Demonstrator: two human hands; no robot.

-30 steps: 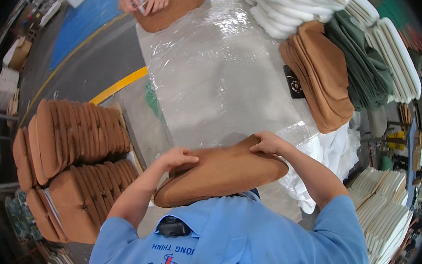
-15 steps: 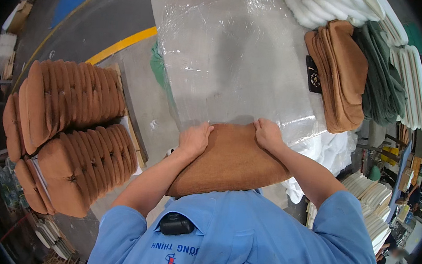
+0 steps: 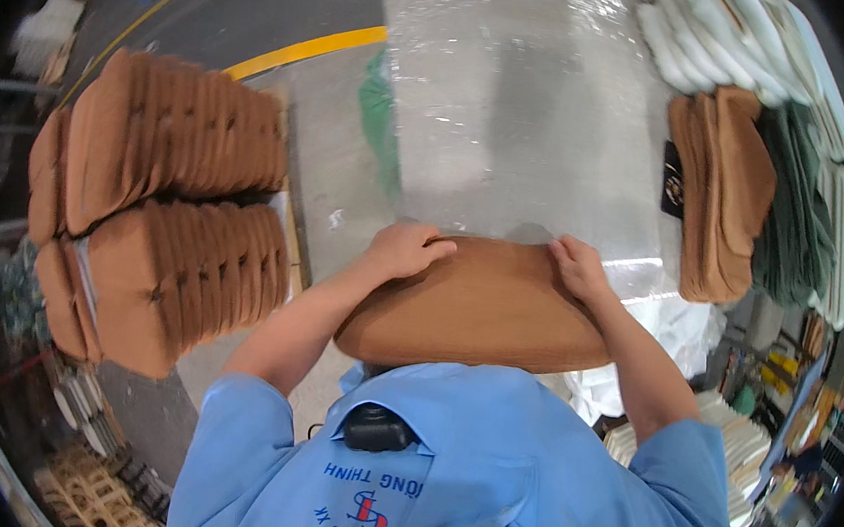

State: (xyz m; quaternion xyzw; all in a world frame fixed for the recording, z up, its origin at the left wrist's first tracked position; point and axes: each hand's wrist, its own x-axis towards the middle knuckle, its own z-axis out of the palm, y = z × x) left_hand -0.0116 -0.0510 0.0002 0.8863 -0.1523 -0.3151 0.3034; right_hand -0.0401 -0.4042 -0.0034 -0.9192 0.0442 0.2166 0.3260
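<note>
A brown fabric seat cushion (image 3: 483, 314) is held against the front of my blue shirt, its far edge over the near end of the plastic-covered table (image 3: 532, 153). My left hand (image 3: 409, 251) grips the cushion's far left corner, thumb on top and the other fingers mostly hidden. At the far right corner my right hand (image 3: 579, 267) is closed on the same cushion, its fingers partly out of sight beneath the edge. The cushion's upper face looks smooth, with a rounded near edge.
To the left, brown tufted cushions (image 3: 181, 152) stand packed in two rows. On the table's right lie folded brown covers (image 3: 714, 194), dark green covers (image 3: 793, 211) and white pads (image 3: 703, 37). White plastic (image 3: 672, 336) hangs by the near right table corner. Yellow floor line (image 3: 305, 51) runs beyond.
The view has shifted and turned left, so the table sits further right in it. The cushion's top now shows flatter and wider. Both hands keep their hold on its corners.
</note>
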